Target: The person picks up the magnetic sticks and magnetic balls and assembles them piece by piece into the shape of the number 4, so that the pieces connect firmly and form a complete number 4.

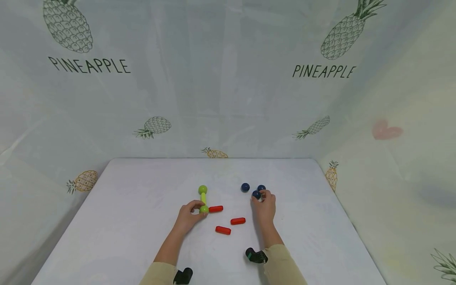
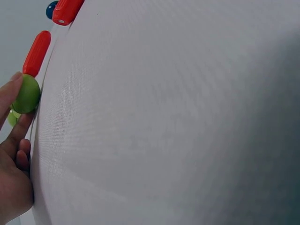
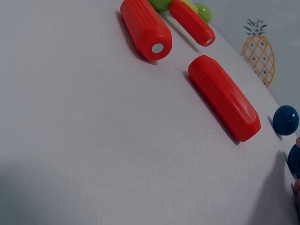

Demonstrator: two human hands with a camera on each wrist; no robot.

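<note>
My left hand (image 1: 189,217) pinches a green ball (image 1: 204,209) between thumb and finger. From that ball a yellow-green rod (image 1: 203,198) runs back to a second green ball (image 1: 202,189). A red rod (image 1: 215,209) meets the held ball on its right; the left wrist view shows this red rod (image 2: 37,53) end against the green ball (image 2: 27,94). Over on the right, my right hand (image 1: 265,208) pinches a dark blue ball (image 1: 256,194). Just behind it sits another blue ball (image 1: 261,188), partly covered by fingers. In the right wrist view only fingertips show, at the edge.
Two loose red rods (image 1: 238,221) (image 1: 223,230) lie on the white table (image 1: 142,186) between the hands. A third blue ball (image 1: 245,187) sits left of the right hand. A pale curtain (image 1: 228,91) printed with pineapples hangs behind the table's back edge.
</note>
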